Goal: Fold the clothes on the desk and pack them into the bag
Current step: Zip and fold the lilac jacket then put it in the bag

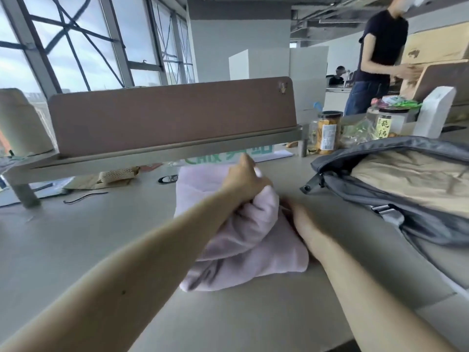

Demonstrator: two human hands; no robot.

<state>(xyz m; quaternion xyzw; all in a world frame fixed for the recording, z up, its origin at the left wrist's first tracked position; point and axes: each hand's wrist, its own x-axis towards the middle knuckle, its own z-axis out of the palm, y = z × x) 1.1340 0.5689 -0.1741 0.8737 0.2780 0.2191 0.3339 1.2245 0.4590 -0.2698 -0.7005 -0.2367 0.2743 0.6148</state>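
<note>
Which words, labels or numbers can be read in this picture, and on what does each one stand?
"CHIX" in green, then characters half hidden: on the white sheet under the divider.
Yellow label on the glass jar: black Chinese characters, too blurred to read.
Label on the snack jar: too small to read.

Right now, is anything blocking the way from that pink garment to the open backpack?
Nothing visible does. The pink garment, gripped by the left hand, lies beside the open grey backpack, with only bare desk between them.
</note>
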